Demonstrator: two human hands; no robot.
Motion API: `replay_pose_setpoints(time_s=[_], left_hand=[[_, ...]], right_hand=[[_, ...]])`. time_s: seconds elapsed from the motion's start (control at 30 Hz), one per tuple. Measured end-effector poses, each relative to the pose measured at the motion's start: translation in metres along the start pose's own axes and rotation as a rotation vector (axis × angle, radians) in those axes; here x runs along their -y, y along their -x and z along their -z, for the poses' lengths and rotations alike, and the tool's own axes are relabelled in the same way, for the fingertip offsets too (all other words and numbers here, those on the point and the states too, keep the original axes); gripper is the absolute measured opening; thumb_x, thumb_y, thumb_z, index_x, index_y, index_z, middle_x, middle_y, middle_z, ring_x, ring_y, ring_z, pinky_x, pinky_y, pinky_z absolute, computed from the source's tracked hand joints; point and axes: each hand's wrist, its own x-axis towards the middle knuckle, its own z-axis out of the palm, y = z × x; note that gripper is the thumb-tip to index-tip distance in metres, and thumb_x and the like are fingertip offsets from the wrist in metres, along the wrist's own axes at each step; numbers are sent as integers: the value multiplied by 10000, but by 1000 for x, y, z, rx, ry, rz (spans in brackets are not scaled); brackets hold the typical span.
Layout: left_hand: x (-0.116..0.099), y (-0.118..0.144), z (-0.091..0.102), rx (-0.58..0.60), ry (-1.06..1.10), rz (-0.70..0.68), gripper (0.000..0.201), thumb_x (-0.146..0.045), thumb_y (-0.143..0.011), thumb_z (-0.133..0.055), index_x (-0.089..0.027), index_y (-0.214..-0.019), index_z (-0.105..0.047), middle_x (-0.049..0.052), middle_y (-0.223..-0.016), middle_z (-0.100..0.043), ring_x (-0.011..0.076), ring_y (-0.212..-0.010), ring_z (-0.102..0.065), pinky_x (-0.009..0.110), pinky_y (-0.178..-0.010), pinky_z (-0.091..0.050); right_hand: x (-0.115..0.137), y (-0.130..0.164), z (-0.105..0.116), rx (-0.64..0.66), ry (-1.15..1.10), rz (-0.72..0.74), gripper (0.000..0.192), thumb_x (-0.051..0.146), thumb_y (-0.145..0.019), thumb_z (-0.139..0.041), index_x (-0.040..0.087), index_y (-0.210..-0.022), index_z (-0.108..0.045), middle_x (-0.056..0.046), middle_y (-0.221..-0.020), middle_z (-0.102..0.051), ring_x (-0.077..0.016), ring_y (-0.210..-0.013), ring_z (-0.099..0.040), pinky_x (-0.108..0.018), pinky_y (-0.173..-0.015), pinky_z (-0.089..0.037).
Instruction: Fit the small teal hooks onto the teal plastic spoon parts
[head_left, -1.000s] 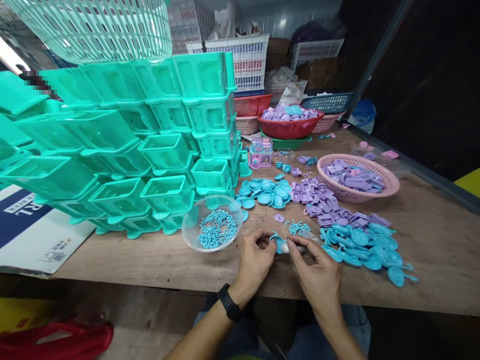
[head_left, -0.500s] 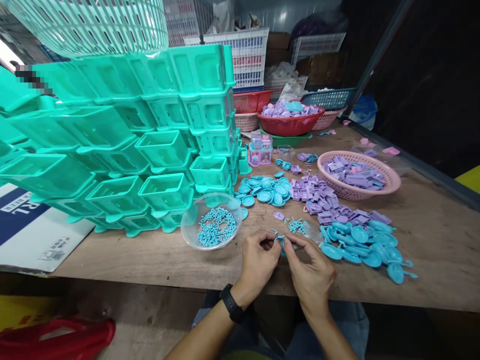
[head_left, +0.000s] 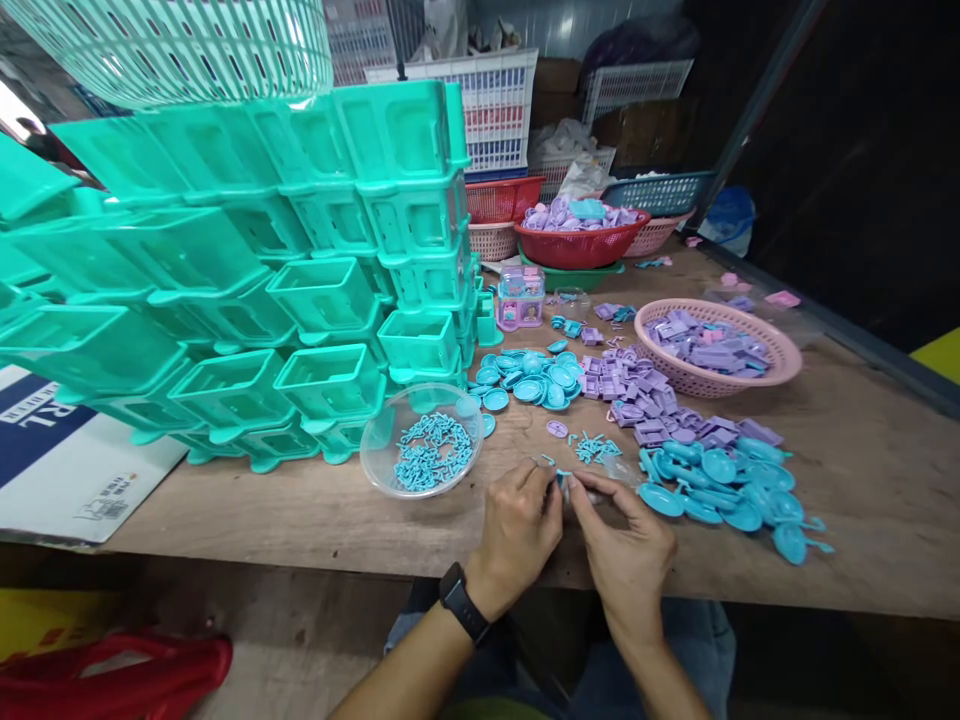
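Both hands pinch one small blue part (head_left: 562, 481) between their fingertips: the left hand (head_left: 517, 530) and the right hand (head_left: 626, 550) meet just above the table's near edge (head_left: 300, 540). A clear bowl (head_left: 421, 453) sits near the left hand. Blue spoons (head_left: 720, 490) lie close on the right. Bare wood lies between them.

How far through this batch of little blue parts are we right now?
Done: nothing I can clearly call finished. In hand: left hand and right hand pinch one small blue piece together. Left: a pile of blue spoon-shaped parts and a clear bowl of small blue pins.
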Motion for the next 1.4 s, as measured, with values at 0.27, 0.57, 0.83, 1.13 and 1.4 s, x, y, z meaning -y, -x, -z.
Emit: replay_pose_setpoints(time_s=[0.27, 0.57, 0.83, 1.13, 1.4], left_hand=[[-1, 1, 0, -4, -45, -37, 153, -73, -919, -530, -179, -892, -637, 37, -759, -680, 178, -675, -662, 263, -585, -482], [1, 1, 1, -19, -118, -110, 164, -76, -935, -519, -189, -866, -615, 30, -743, -672, 174, -657, -659, 264, -578, -490], [2, 0, 2, -16, -108, -139, 184, -98, -956, -502, -188, -854, -625, 37, -742, -674, 180, -645, -656, 271, -580, -499], [6, 0, 4, 52, -47, -123, 192, -69, -937, -498, -170, -866, -646, 45, -756, -688, 168, -638, -661, 254, -574, -509], [9, -6, 6, 144, 39, -96, 179, -77, -916, -525, -171, -866, -669, 51, -786, -698, 164, -673, -667, 251, -617, -534]], right_hand=[[-2, 3, 1, 6, 73, 66, 227, 438, -882, -704, 234, -840, -793, -20, -835, -805, -193, -759, -753, -270, -728, -562], [-5, 4, 0, -1, 60, -56, 304, 519, -839, -715, 231, -863, -808, -44, -836, -809, -227, -762, -761, -298, -710, -564], [-5, 8, -1, -13, 46, -82, 277, 466, -847, -730, 216, -941, -800, -59, -891, -812, -228, -783, -762, -308, -717, -567], [-3, 8, 2, -8, 183, 391, 108, 251, -939, -666, 225, -877, -750, -4, -836, -793, -160, -747, -734, -333, -868, -486], [-4, -3, 6, 109, 122, 229, 189, 345, -921, -651, 248, -814, -772, -25, -824, -800, -199, -765, -742, -336, -779, -550]])
